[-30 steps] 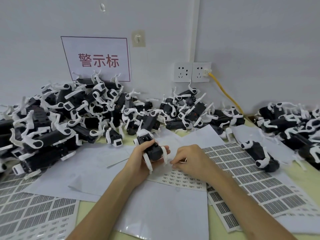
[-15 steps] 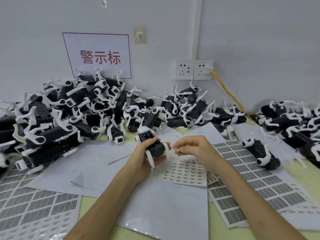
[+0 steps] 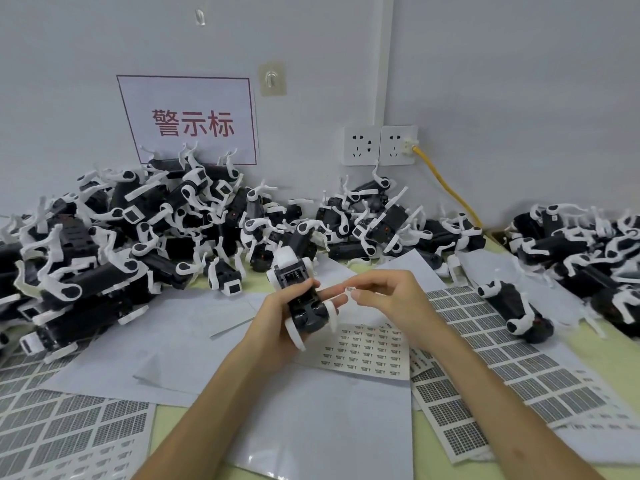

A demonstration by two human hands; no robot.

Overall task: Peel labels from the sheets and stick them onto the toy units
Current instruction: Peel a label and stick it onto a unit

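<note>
Everywhere on the pale green counter (image 3: 166, 431) lie black-and-white toy units. A large pile (image 3: 104, 237) fills the left side against the wall, a smaller heap (image 3: 381, 223) sits below 2 wall sockets (image 3: 379, 145), and a third mound (image 3: 588, 251) crowds the far right. 1 loose toy (image 3: 512, 306) lies alone on paper just right of the hands. Grey grid sheets (image 3: 69, 424) cover the near left corner, and more grid sheets (image 3: 502, 368) spread under the right forearm. A yellow cable (image 3: 446, 188) runs down from the right socket. A wall sign (image 3: 188, 119) with red characters hangs behind the large pile.

At centre, the left hand (image 3: 277, 317) holds the toy unit (image 3: 304, 303) above the papers, its grip wrapped round the black body, thumb on top and fingertips showing past the far side. The toy's white end points away from the person. The right hand (image 3: 388, 299) is raised just beside it, thumb and forefinger pinched together on a tiny label (image 3: 349, 290), the other fingers loosely curled. The label sheet (image 3: 367, 348), printed with rows of small marks, lies flat beneath both hands.
</note>
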